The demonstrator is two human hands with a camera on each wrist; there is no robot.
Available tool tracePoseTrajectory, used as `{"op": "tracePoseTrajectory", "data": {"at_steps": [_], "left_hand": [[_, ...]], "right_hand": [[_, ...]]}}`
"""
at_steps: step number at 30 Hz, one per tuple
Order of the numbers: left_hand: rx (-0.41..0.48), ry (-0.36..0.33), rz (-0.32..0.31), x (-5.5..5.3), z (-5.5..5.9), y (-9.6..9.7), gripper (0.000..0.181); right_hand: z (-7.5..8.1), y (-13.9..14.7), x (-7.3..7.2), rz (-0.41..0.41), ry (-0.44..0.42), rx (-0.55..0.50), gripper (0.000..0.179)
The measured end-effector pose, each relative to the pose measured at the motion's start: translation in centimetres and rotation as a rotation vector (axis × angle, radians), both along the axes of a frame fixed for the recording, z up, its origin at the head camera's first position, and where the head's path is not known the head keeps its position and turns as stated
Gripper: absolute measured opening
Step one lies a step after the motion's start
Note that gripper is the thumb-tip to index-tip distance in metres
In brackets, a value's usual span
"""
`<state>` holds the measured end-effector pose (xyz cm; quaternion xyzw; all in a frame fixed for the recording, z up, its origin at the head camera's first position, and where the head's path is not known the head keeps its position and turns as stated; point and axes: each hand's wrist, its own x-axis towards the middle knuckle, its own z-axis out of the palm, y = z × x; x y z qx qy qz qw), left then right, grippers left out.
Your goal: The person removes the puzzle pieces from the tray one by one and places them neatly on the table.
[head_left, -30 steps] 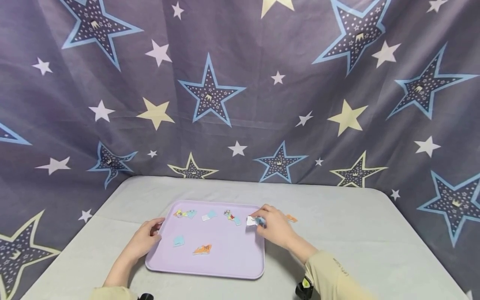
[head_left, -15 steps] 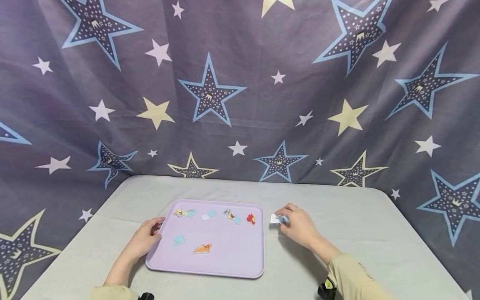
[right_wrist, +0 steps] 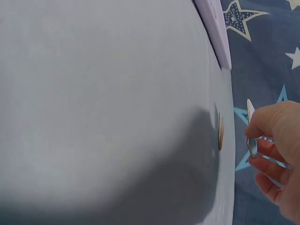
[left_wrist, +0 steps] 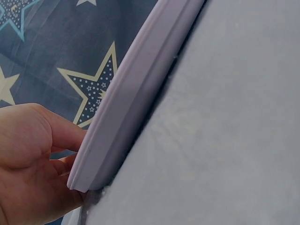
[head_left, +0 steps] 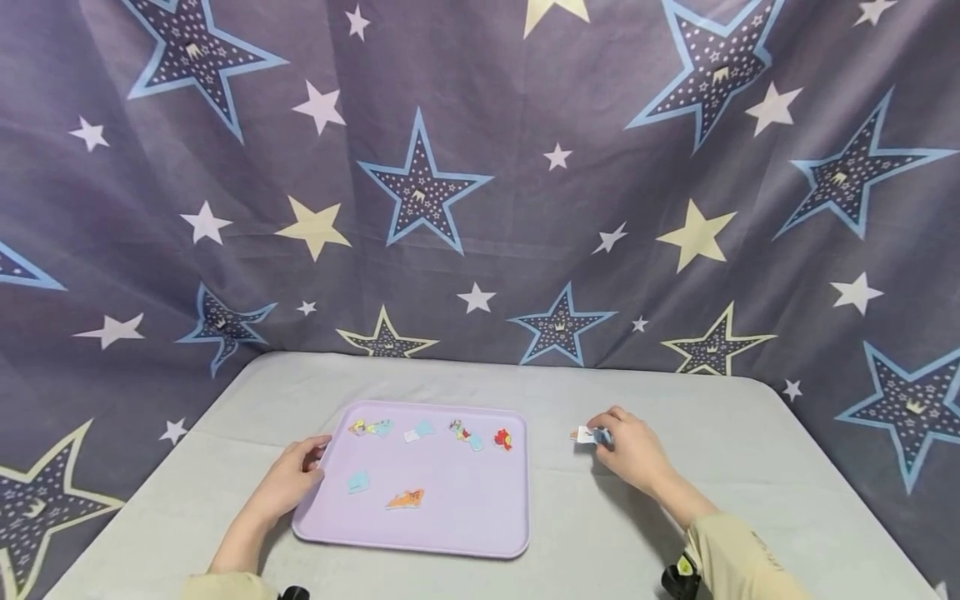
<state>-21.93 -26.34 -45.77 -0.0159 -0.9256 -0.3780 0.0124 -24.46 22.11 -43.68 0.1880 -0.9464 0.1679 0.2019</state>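
My left hand [head_left: 285, 481] grips the left rim of a lilac tray [head_left: 450, 533]. The left wrist view shows its thumb [left_wrist: 65, 136] against the tray's edge. Between thumb and fingers, my right hand [head_left: 632, 446] pinches a white-and-blue puzzle piece [head_left: 591, 434], held above the table right of the tray. Partly hidden behind that piece, a small orange piece [head_left: 573, 434] lies on the table; its edge [right_wrist: 221, 131] shows in the right wrist view. Inside the tray are a red piece [head_left: 503, 439], an orange one [head_left: 405, 498] and a light blue one [head_left: 357, 482].
Along the tray's back lie more flat pieces: a yellow-and-blue one [head_left: 371, 427], a white-and-blue one [head_left: 418, 431] and a multicoloured one [head_left: 467, 435]. A pale cloth covers the table [head_left: 720, 467]. Behind it hangs a dark star-patterned curtain [head_left: 517, 233].
My right hand has moved right, from over the tray's right edge to above the table, still holding the white-and-blue piece. The red piece has come into view in the tray. My left hand stays put.
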Motion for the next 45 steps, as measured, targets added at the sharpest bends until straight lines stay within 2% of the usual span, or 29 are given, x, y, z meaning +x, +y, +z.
{"op": "tracePoseTrajectory", "data": {"at_steps": [5,17,26,33,45], "left_hand": [[0.005,-0.004,-0.014,-0.2,-0.2,0.1,0.049],[-0.006,-0.004,0.006,-0.1,0.0,-0.2,0.05],[-0.001,0.038,0.011,-0.3,0.2,-0.2,0.05],[0.007,-0.005,-0.001,0.0,0.3,-0.2,0.05],[0.011,-0.024,0.007,0.1,0.2,-0.2,0.051]], "right_hand": [[-0.3,1.1,-0.1,-0.032,-0.026,0.016,0.03],[-0.9,2.5,-0.5,-0.062,-0.034,0.039,0.03],[-1.3,3.7,-1.1,-0.084,-0.046,0.066,0.029],[-1.6,4.1,-1.4,-0.111,-0.073,0.073,0.027],[-1.6,3.9,-1.1,-0.121,-0.108,0.062,0.026]]}}
